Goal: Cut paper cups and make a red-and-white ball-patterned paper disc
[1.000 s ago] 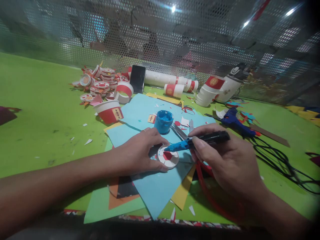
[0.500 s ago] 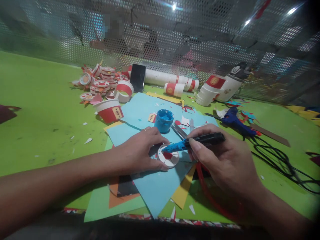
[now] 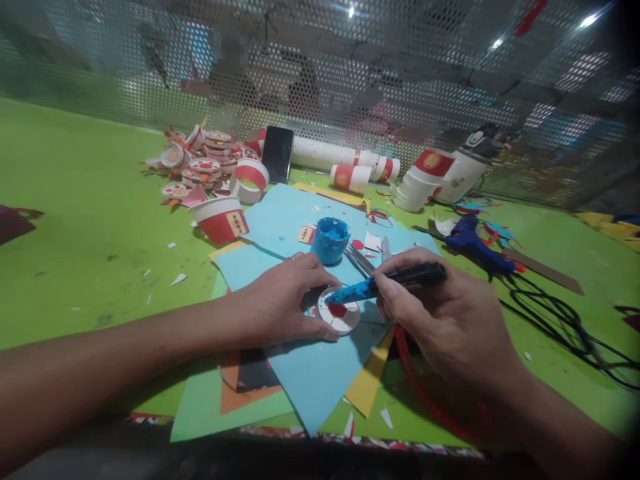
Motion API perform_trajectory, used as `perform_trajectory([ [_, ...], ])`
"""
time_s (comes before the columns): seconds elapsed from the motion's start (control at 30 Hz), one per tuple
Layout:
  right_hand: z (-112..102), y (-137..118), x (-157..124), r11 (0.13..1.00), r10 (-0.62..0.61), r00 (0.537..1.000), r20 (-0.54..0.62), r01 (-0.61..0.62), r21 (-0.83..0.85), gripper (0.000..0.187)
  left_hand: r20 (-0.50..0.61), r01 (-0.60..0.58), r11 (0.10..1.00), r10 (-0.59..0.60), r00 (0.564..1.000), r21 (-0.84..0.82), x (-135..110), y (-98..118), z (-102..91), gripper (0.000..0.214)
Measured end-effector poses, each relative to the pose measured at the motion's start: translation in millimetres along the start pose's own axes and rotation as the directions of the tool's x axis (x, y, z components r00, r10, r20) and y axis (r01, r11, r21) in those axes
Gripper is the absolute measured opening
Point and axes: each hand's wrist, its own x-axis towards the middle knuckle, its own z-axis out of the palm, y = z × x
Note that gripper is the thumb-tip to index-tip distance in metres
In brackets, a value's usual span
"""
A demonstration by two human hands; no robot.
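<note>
My left hand [image 3: 280, 300] lies over the left edge of a small white paper disc [image 3: 341, 319] with a red centre, fingers curled round it and holding it on a light blue paper sheet [image 3: 310, 373]. My right hand [image 3: 440, 320] grips a black brush [image 3: 395, 280] whose blue-smeared tip touches the disc's upper left. A small pot of blue paint [image 3: 329, 240] stands just behind the disc.
Coloured paper sheets are stacked under the disc on a green table [image 3: 90, 240]. A red and white paper cup [image 3: 219, 219], a pile of cut cup pieces [image 3: 200, 167], a phone [image 3: 277, 153], lying cups [image 3: 350, 175], scissors [image 3: 361, 261] and a blue glue gun [image 3: 470, 243] with black cord lie behind. Perforated mesh backs the table.
The brush tip has slid a little to the left across the disc. My right hand moved slightly left with it. My left hand stays on the disc.
</note>
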Motion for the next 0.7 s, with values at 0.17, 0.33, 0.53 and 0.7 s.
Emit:
perform_trajectory([
  [0.17,0.8,1.9,1.3,0.998,-0.045,0.999,0.009,0.045,-0.035,0.006,0.006,-0.001,1.0,0.001,1.0,0.01,0.1,-1.6,0.1,0.042],
  [0.33,3.0,-0.1,-0.5,0.989,-0.12,0.993,-0.013,0.118,-0.087,0.004,0.012,0.002,1.0,-0.002,1.0,0.029,-0.1,-1.0,-0.3,0.039],
  [0.53,1.6,-2.7,-4.0,0.989,-0.118,0.987,-0.112,0.107,-0.106,0.007,0.0,-0.016,1.0,0.016,1.0,0.014,0.0,-2.9,0.5,0.044],
  [0.7,-4.9,-6.7,-2.8,0.999,-0.027,0.958,-0.285,0.018,-0.033,0.015,0.016,-0.015,1.0,0.015,1.0,0.017,0.2,-2.7,0.1,0.04],
])
